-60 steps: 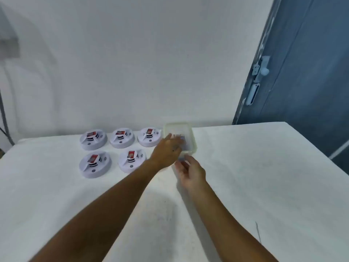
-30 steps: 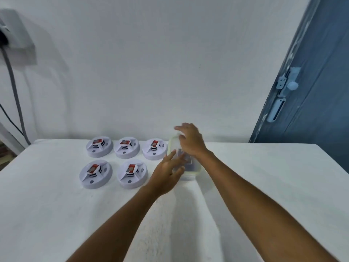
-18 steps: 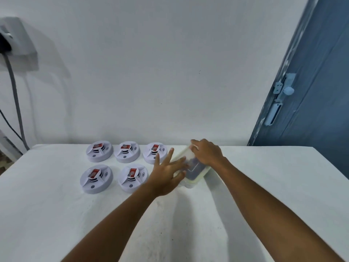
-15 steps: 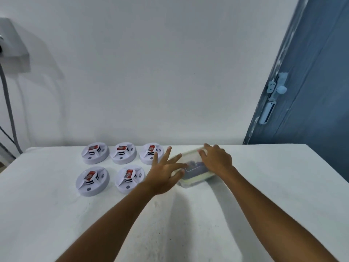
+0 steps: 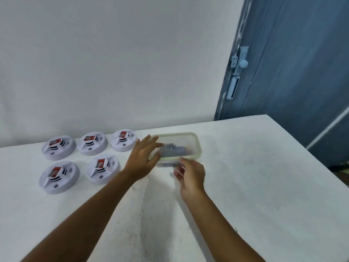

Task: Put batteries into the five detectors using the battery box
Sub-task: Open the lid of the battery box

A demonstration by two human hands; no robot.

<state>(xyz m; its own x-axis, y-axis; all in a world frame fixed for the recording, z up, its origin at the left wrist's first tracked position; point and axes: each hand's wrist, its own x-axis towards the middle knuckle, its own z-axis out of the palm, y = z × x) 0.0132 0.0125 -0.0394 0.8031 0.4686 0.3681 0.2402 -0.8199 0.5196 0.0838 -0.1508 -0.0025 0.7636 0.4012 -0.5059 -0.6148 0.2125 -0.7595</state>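
Note:
Five round white detectors lie in two rows at the left, among them the back-row ones (image 5: pixel 58 147) (image 5: pixel 123 139) and a front-row one (image 5: pixel 103 168); each shows a red battery in its slot. The battery box (image 5: pixel 190 142) is a clear lidded tub with a pale rim and dark batteries inside, lying crosswise to the right of the detectors. My left hand (image 5: pixel 141 159) clasps its left end, fingers spread over the lid and thumb on the front wall. My right hand (image 5: pixel 190 174) is blurred, its curled fingers pinching the box's front rim.
The white table (image 5: pixel 255 186) ends at the right in an edge beside a blue door (image 5: pixel 302 72) with a latch. A white wall stands right behind the detectors and the box.
The box has been turned from lengthwise to crosswise and slid a little right. My right hand has come from its far end to its front rim. My left hand stays at the left end.

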